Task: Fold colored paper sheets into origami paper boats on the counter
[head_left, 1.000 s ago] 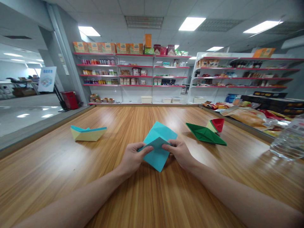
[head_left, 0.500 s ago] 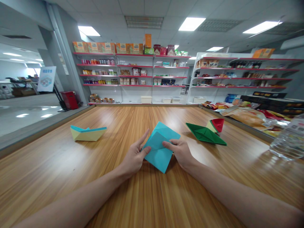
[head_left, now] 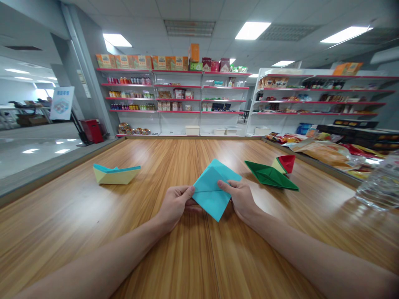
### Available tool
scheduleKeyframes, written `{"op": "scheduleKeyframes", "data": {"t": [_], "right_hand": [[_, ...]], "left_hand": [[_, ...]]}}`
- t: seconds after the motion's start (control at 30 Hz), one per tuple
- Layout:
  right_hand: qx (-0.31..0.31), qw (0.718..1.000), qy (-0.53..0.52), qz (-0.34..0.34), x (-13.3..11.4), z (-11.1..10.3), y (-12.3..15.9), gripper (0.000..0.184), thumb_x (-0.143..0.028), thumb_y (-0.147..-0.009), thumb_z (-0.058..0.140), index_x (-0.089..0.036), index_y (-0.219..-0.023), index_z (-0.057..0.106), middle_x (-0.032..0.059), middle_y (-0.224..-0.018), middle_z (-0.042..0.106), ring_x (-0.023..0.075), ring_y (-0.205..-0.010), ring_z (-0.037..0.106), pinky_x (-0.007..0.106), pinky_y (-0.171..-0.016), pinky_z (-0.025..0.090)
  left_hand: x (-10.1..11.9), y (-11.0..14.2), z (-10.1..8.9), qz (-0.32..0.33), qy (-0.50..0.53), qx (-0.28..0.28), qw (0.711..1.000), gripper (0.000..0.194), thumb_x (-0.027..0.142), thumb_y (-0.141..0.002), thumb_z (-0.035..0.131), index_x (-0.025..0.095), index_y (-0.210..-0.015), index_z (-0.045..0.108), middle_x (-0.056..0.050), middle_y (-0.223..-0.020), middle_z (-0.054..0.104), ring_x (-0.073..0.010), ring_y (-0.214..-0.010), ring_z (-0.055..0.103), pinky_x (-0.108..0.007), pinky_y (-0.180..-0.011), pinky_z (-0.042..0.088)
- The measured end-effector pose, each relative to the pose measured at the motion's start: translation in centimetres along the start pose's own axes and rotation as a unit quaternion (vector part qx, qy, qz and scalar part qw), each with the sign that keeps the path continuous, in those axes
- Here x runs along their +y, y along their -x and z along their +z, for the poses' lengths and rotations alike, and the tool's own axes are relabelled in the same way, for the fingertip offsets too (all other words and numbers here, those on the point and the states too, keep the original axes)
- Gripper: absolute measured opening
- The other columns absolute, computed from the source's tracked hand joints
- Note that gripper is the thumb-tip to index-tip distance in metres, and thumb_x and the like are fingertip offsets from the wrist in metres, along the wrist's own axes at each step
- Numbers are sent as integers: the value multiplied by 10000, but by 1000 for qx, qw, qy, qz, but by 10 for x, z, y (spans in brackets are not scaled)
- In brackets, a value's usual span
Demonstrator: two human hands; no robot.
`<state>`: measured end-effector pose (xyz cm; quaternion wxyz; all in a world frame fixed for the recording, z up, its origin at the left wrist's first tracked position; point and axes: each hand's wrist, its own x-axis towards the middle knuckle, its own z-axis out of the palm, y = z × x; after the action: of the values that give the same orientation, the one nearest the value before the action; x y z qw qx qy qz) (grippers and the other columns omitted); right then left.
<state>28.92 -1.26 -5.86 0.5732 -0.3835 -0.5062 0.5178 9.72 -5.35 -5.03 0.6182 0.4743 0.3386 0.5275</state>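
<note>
pinching the left corner of the folded blue paper [head_left: 210, 203] with the left hand [head_left: 173, 207], thumb on top and other fingers largely hidden beneath. gripping the right side with the right hand [head_left: 243, 199], thumb pressed on the upper face and other fingers mostly out of sight below. held between both hands over the middle of the wooden table [head_left: 156, 257], turned like a diamond, with one corner toward the wearer and a crease running across. cannot tell whether touching the wood underneath.

farther out to the left, well apart from the left hand, standing on the table as a yellow and blue paper boat [head_left: 116, 177]. to the right, beyond the right hand, lying as a green paper boat [head_left: 269, 176]. just behind, partly overlapped in view, showing as a red and yellow folded paper [head_left: 285, 164]; cannot tell if touching.

near the right edge of view, standing as a clear plastic bottle [head_left: 378, 185]. past the table's right border, spread about as snack packages [head_left: 326, 154]. across the background, lined up as stocked white shelves [head_left: 174, 120] with red edges.
</note>
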Motion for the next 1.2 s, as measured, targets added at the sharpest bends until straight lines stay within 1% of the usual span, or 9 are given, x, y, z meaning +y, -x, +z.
{"op": "scheduleKeyframes", "data": {"t": [0.27,0.47,0.57,0.67,0.73,0.8,0.93,1.1,1.2], "right_hand": [[-23,998,60,-15,2,-2,2,320,-438,-656,744,-128,-684,669,52,-659,655,163,-575,566,275,-523,440],[-105,979,174,-34,0,-2,9,342,-437,-695,712,-150,-554,591,-10,-520,540,103,-467,466,225,-425,348],[-77,980,174,-63,-5,3,13,268,-394,-680,735,-174,-815,663,16,-711,631,147,-620,573,241,-518,451],[-10,991,116,-65,-8,10,16,684,-342,-604,795,-233,-1219,515,67,-1052,635,216,-860,633,325,-692,533],[-5,996,80,-30,-8,14,17,820,-324,-561,822,-230,-1285,450,98,-1126,618,248,-910,641,379,-745,544],[-47,998,44,14,-8,17,18,749,-312,-554,829,-189,-1225,520,117,-1094,648,271,-923,649,411,-785,542],[-124,988,-48,74,-11,19,23,442,-296,-605,807,-149,-998,668,112,-993,705,278,-906,666,425,-830,532],[-106,986,-87,90,-16,19,27,345,-288,-622,804,-144,-916,697,89,-908,728,254,-822,686,403,-791,550],[-88,985,-101,110,-15,18,25,306,-363,-684,756,-128,-872,698,102,-867,730,253,-766,691,398,-743,561]], "left_hand": [[2,3,-1,-4,-8,-24,1000,330,423,-745,652,94,-738,675,-77,-659,653,-197,-602,619,-318,-571,517],[-4,-1,-1,6,-159,-14,987,436,519,-755,609,108,-613,632,-33,-559,568,-126,-497,503,-220,-466,365],[-7,-2,-1,32,-200,9,979,492,544,-760,582,130,-498,537,16,-470,441,-83,-419,378,-210,-415,267],[-8,-2,0,58,-207,45,976,495,548,-773,562,134,-506,515,24,-488,413,-79,-434,355,-209,-422,266],[-8,-2,1,68,-208,64,974,486,548,-784,548,134,-531,518,21,-507,413,-81,-451,359,-208,-428,273],[-8,-1,1,80,-216,62,971,488,543,-794,541,140,-524,491,27,-503,383,-76,-451,338,-204,-419,255],[-9,-1,0,86,-209,29,974,482,530,-794,555,143,-518,470,29,-507,382,-71,-454,335,-198,-419,261],[-8,-2,1,49,-167,-15,985,435,530,-769,588,112,-649,601,-15,-586,530,-109,-517,458,-220,-484,359],[-6,0,3,42,-164,-28,985,445,542,-749,602,123,-603,569,4,-542,491,-95,-486,418,-211,-464,326]]}}
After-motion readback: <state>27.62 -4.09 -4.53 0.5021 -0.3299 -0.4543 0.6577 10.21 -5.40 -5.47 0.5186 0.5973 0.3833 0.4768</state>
